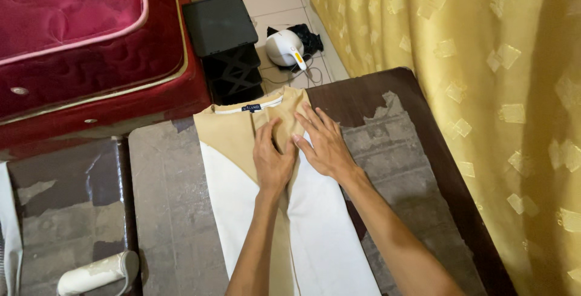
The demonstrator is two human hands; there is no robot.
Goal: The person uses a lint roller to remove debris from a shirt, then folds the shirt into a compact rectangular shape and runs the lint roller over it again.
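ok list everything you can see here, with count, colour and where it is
garment: one, tan and white, laid flat on the table under both hands
table: one, dark brown with a worn grey top, middle of view
mattress: one, dark red with pink piping, top left
black box: one, on a black stool on the floor beyond the table
iron: one, white with a yellow handle, on the tiled floor by a dark cloth
curtain: one, yellow with pale squares, right side
white roll: one, lower left on the table
left hand: flat on the garment, palm down
right hand: flat on the garment beside the left hand
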